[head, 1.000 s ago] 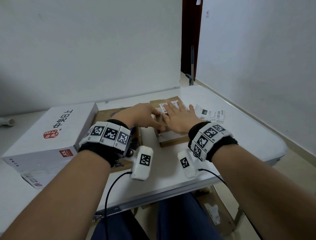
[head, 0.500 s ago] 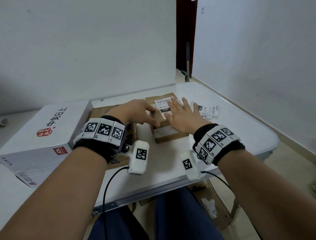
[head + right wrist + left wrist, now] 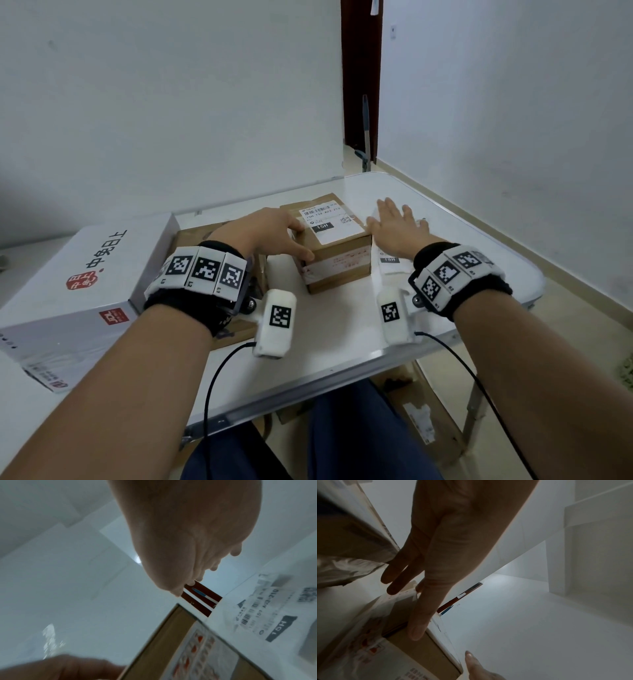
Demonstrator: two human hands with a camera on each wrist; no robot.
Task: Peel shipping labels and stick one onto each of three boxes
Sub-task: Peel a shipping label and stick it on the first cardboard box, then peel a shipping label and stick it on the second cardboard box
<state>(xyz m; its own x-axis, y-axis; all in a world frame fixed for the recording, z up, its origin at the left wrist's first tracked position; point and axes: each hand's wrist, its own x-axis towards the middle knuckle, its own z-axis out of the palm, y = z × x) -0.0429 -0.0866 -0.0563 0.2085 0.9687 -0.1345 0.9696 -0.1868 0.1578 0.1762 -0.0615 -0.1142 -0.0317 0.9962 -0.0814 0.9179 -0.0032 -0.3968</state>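
A small brown box (image 3: 337, 265) stands mid-table with a white shipping label (image 3: 325, 222) stuck on its top. My left hand (image 3: 274, 236) holds the box by its left side, fingers on the top edge and thumb on the front-left corner; in the left wrist view the index finger (image 3: 419, 615) lies along the box (image 3: 419, 654). My right hand (image 3: 394, 226) is flat and open just right of the box, over loose label sheets (image 3: 388, 265). In the right wrist view its fingers (image 3: 188, 561) are straight above a printed label sheet (image 3: 267, 615).
A large white box (image 3: 78, 284) with red and black print fills the table's left side. A flat brown box (image 3: 191, 240) lies under my left wrist. The white table (image 3: 342, 342) ends close on the right and front. More cardboard sits on the floor underneath.
My right hand has slid off the label on top of the small box and moved right, over the loose sheets. My left hand stays on the box.
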